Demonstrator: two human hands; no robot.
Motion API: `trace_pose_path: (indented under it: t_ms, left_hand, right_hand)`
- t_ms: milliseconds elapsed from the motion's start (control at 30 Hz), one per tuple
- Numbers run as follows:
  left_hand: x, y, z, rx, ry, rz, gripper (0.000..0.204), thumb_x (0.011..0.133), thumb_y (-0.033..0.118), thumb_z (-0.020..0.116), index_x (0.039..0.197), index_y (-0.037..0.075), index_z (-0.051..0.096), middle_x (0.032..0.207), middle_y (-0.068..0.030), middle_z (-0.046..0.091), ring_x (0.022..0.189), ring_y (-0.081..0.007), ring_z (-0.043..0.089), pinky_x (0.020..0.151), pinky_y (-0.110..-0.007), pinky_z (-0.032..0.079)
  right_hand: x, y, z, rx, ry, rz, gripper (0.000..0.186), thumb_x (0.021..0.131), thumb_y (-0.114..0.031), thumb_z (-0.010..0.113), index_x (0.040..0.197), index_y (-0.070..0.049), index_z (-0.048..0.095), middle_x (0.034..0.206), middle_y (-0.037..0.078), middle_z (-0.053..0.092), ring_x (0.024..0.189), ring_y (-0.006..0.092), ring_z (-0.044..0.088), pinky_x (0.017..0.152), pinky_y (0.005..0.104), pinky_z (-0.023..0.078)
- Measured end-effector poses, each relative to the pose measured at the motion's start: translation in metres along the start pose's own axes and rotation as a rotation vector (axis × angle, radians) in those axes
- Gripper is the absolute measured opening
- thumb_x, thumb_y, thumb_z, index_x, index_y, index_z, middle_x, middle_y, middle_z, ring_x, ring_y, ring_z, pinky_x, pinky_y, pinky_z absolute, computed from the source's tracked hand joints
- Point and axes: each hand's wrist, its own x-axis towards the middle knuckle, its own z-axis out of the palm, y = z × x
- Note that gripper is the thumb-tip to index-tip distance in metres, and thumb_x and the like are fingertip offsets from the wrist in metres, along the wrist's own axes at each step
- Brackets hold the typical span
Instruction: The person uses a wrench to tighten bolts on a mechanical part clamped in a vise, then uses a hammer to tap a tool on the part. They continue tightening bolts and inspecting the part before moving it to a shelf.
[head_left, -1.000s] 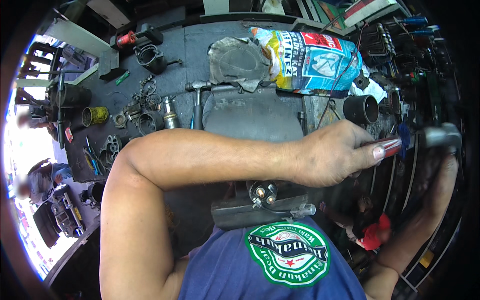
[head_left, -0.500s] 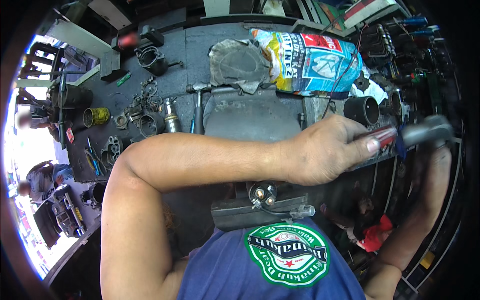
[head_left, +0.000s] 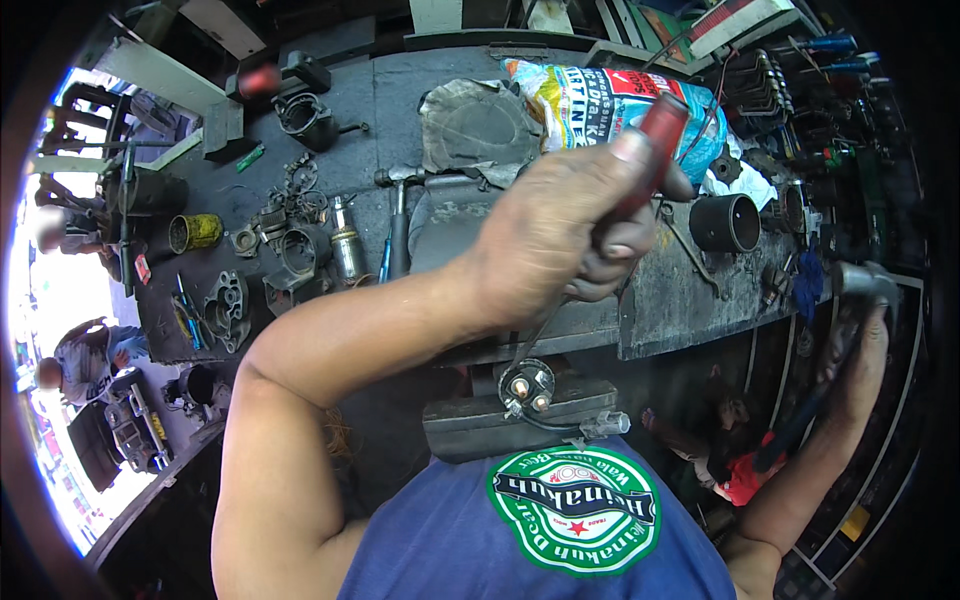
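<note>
My left hand [head_left: 565, 225] is closed around a red-handled screwdriver [head_left: 662, 128], its butt end pointing up and to the right. The thin shaft slants down below the fist to the edge of a round metal part with copper-coloured terminals [head_left: 522, 388]; whether the tip touches it I cannot tell. That part sits at a dark vise [head_left: 465, 430] close to my body, with a short black cable and a clear connector [head_left: 605, 424] in front. Out at the right, my right hand [head_left: 862, 340] grips a hammer [head_left: 858, 284], its head raised and its dark handle running down along my forearm.
Motor housings and metal parts [head_left: 300, 248] lie on the bench's left, beside a yellow can [head_left: 195, 232]. Another hammer [head_left: 400, 215] rests mid-bench near a printed plastic sack [head_left: 610, 90]. A black cylinder [head_left: 725, 222] lies at the right. A person in red [head_left: 745, 475] is low at right.
My left hand has swung from the right back over the vise, with the screwdriver now tilted upright. The hammer in my right hand has moved slightly down and left.
</note>
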Motion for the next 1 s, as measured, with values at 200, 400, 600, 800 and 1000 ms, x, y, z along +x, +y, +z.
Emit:
trace_pose_path:
  t_ms: [200,400,600,800,1000]
  left_hand:
    - [-0.021,0.014,-0.007,-0.109,-0.023,0.223,0.07,0.111,0.068,0.033,0.14,0.007,0.052,0.066,0.0057,0.037,0.046,-0.0051,0.025,0.041,-0.024,0.022]
    - [-0.042,0.031,-0.046,-0.255,-0.05,0.618,0.061,0.115,0.055,0.038,0.148,0.004,0.048,0.071,0.0048,0.039,0.05,-0.0046,0.029,0.042,-0.022,0.027]
    - [-0.093,0.025,-0.087,-0.171,0.224,0.785,0.064,0.115,0.053,0.041,0.151,0.001,0.045,0.086,-0.0017,0.046,0.058,-0.007,0.036,0.05,-0.023,0.033]
    - [-0.165,-0.001,-0.13,-0.368,0.399,0.811,0.053,0.112,0.034,0.053,0.15,-0.003,0.048,0.102,-0.009,0.05,0.071,-0.0119,0.043,0.059,-0.026,0.039]
    - [-0.19,-0.078,-0.168,0.137,1.24,0.48,0.042,0.1,0.019,0.066,0.139,0.008,0.055,0.098,-0.0012,0.06,0.074,-0.0085,0.051,0.058,-0.023,0.041]
  right_hand:
    - [-0.007,0.068,-0.002,-0.176,-0.133,0.162,0.044,0.11,-0.053,0.057,0.094,-0.013,0.062,0.062,-0.007,0.047,0.046,0.0034,0.038,0.042,0.0239,0.027]
    - [-0.002,0.126,0.02,-0.615,-0.263,0.003,0.037,0.111,-0.034,0.063,0.114,0.002,0.07,0.087,0.001,0.066,0.079,0.0147,0.062,0.074,0.0334,0.052]
    - [-0.006,0.236,0.042,-0.926,-0.282,-0.321,0.061,0.094,0.001,0.071,0.152,-0.011,0.058,0.133,0.028,0.067,0.124,0.0425,0.066,0.105,0.0454,0.053]
    - [0.003,0.319,0.048,-1.076,-0.258,-0.371,0.072,0.091,-0.008,0.077,0.157,-0.024,0.054,0.107,0.023,0.061,0.099,0.0444,0.064,0.093,0.0515,0.053]
    - [0.019,0.315,0.047,-1.037,-0.228,-0.383,0.059,0.089,-0.015,0.081,0.145,-0.018,0.065,0.111,0.021,0.062,0.105,0.0415,0.063,0.096,0.0504,0.052]
